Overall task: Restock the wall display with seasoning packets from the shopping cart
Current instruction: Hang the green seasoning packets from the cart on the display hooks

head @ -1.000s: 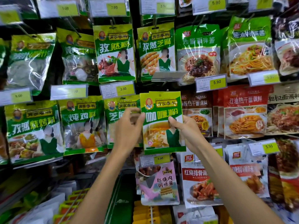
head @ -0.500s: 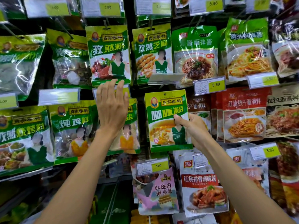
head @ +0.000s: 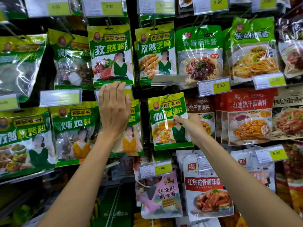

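Since a second ago, the left hand (head: 114,110) has let go of the curry powder packet (head: 165,128) and risen, fingers straight and flat over a price tag (head: 128,93), tips at the cumin powder packet's (head: 112,54) lower edge. On the wall display (head: 141,95), the curry packet hangs slightly tilted in the middle column. The right hand (head: 190,126) pinches its right edge, thumb in front. Its top meets a hook (head: 167,95).

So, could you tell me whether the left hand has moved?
Yes: the left hand left the curry packet, going up-left to the price tag.
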Demonstrator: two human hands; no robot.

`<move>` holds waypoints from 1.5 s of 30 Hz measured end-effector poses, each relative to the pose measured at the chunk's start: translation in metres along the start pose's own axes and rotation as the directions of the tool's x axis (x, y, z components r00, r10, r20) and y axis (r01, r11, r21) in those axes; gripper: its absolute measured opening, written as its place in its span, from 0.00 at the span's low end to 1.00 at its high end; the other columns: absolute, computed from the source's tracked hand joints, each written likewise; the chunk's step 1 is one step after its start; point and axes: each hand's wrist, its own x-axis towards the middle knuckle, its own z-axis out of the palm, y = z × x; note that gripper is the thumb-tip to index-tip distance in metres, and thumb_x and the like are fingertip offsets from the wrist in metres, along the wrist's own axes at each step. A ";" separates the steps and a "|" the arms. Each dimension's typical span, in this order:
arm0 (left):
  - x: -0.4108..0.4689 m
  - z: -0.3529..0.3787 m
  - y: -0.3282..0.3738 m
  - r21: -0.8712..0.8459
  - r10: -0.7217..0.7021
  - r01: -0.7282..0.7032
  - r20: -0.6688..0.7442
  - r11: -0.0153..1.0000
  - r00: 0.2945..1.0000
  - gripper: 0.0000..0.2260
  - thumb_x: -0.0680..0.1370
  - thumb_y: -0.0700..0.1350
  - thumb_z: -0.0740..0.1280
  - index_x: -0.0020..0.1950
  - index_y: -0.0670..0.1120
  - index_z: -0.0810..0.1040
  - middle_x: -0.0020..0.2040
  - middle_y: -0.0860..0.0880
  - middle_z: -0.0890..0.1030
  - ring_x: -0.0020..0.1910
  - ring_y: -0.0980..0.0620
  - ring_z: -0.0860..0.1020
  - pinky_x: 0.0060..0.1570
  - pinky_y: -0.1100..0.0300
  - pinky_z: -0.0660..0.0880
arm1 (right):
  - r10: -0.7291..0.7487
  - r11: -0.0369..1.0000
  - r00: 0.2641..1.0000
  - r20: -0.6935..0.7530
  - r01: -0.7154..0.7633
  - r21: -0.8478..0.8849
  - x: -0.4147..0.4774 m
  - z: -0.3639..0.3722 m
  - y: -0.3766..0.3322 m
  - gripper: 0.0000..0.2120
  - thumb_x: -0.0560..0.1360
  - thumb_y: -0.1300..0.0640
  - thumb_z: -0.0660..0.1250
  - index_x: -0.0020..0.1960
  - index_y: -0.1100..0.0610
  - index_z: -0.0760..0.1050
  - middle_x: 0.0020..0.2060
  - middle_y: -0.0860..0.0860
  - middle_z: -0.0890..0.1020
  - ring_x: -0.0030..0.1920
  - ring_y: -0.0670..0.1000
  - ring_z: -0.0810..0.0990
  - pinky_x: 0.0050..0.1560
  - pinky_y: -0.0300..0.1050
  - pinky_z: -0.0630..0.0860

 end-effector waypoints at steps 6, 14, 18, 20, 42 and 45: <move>0.001 -0.004 -0.002 0.007 0.006 -0.006 0.057 1.000 0.998 0.14 0.79 0.41 0.61 0.63 0.37 0.74 0.58 0.38 0.77 0.59 0.39 0.74 0.65 0.47 0.66 | -0.097 0.971 0.981 -0.168 0.057 -0.231 0.016 0.017 0.010 0.07 0.74 0.56 0.71 0.43 0.60 0.77 0.44 0.57 0.82 0.43 0.53 0.77 0.43 0.44 0.69; 0.002 -0.020 0.003 0.035 0.016 -0.022 0.149 0.999 0.989 0.16 0.79 0.40 0.61 0.65 0.37 0.72 0.61 0.37 0.76 0.62 0.39 0.74 0.66 0.46 0.66 | -0.137 0.854 0.947 -0.292 -0.036 -0.518 0.016 0.024 0.012 0.14 0.75 0.50 0.70 0.41 0.58 0.70 0.39 0.56 0.77 0.43 0.57 0.76 0.40 0.47 0.69; -0.007 -0.037 0.017 0.002 0.012 -0.012 0.144 1.000 0.989 0.16 0.77 0.36 0.62 0.65 0.37 0.73 0.61 0.37 0.76 0.61 0.39 0.73 0.65 0.47 0.67 | -0.238 0.872 0.941 -0.240 0.098 -0.479 -0.007 -0.001 0.015 0.09 0.77 0.57 0.67 0.53 0.62 0.76 0.48 0.57 0.82 0.50 0.57 0.79 0.48 0.50 0.76; -0.020 -0.046 0.037 -0.082 0.009 0.004 0.156 0.997 0.988 0.13 0.77 0.36 0.61 0.61 0.36 0.75 0.59 0.37 0.77 0.59 0.39 0.74 0.62 0.47 0.68 | -0.262 0.885 0.946 -0.193 0.156 -0.440 -0.028 -0.022 0.018 0.10 0.78 0.57 0.64 0.55 0.62 0.76 0.47 0.55 0.82 0.48 0.53 0.79 0.46 0.44 0.75; -0.345 -0.191 0.511 -0.389 0.715 0.871 0.696 0.299 0.066 0.10 0.81 0.41 0.60 0.52 0.38 0.79 0.42 0.37 0.81 0.43 0.40 0.79 0.42 0.48 0.71 | 0.336 0.587 0.398 -0.854 -0.797 -0.141 -0.476 -0.349 0.272 0.08 0.79 0.59 0.63 0.46 0.59 0.80 0.37 0.54 0.81 0.40 0.51 0.78 0.40 0.46 0.69; -0.388 -0.209 0.554 -0.362 0.839 0.881 0.540 0.304 -0.067 0.10 0.82 0.39 0.59 0.52 0.36 0.77 0.44 0.36 0.80 0.44 0.41 0.78 0.44 0.50 0.70 | 0.358 0.507 0.193 -0.914 -0.862 0.017 -0.521 -0.358 0.303 0.09 0.79 0.61 0.62 0.42 0.61 0.76 0.35 0.60 0.79 0.38 0.57 0.78 0.39 0.51 0.72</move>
